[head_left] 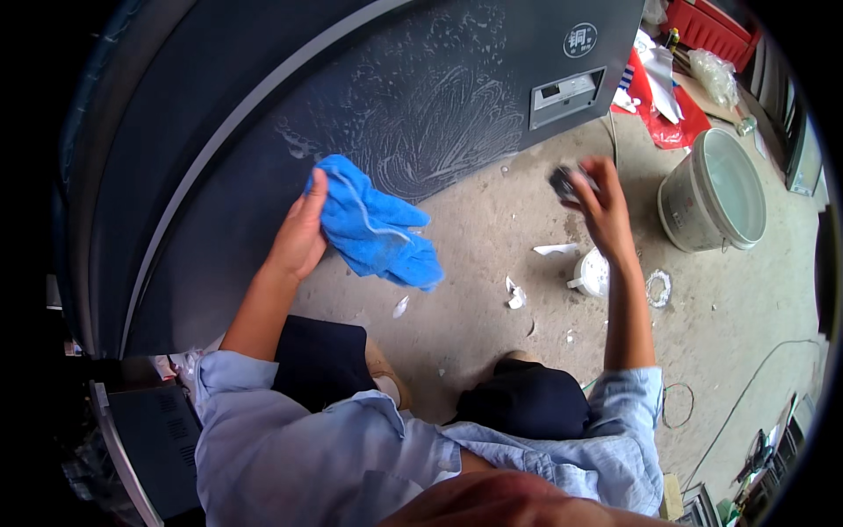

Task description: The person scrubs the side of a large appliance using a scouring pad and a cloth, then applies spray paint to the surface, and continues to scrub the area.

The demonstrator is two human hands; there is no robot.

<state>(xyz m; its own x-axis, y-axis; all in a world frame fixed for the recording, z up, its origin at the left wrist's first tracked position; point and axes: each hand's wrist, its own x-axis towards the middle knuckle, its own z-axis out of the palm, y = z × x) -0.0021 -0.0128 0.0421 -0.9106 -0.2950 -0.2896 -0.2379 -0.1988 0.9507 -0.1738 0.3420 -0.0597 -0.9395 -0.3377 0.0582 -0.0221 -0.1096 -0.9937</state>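
Observation:
A blue cloth [364, 227] hangs in folds from my left hand [301, 235], pinched between thumb and fingers in front of a large dark grey panel [369, 105]. White foamy streaks and swirls [448, 132] cover part of that panel. Out to the right, over the floor, my right hand [604, 206] is closed on a small dark grey wad [564, 183]. The wad is smeared by motion, and I cannot make out its exact kind. Below my right hand a white cup [594, 272] with a handle stands on the floor, partly hidden by my forearm.
A pale bucket [676, 202] of water stands on the concrete floor [492, 228] at the right. Beyond it lie red plastic sheeting [676, 123], clear plastic wrap [716, 77] and a red crate [713, 31]. White scraps [516, 294] and a thin cable [746, 395] lie about.

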